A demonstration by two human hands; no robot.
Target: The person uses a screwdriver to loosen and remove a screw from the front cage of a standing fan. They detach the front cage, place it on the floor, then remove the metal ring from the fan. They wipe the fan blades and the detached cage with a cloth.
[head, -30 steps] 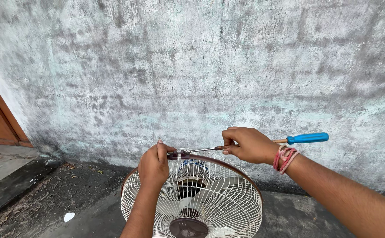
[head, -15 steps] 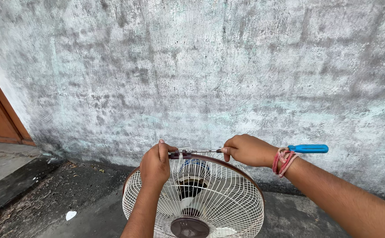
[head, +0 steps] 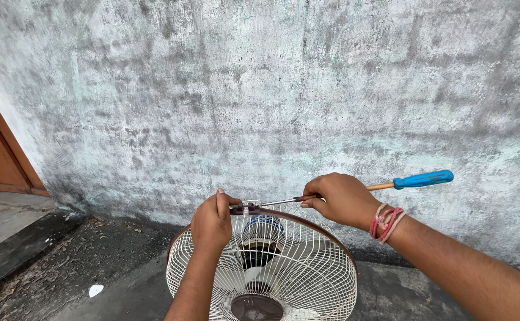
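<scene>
While left hand (head: 212,221) fingers pinch the clip (head: 245,208) on the fan guard (head: 307,267), right hand (head: 343,199) grips the screwdriver (head: 355,191). Tip sits just beside those fingers; a slip could jab them.

Both hands raised, fists closed, arms reaching forward

The left hand (head: 212,223) is held upright, back toward the camera, fingers curled shut in a pinch at its top, forearm rising straight from below. The right hand (head: 342,199) is clenched, knuckles up, its arm stretching in from the lower right, red threads tied round the wrist.
</scene>
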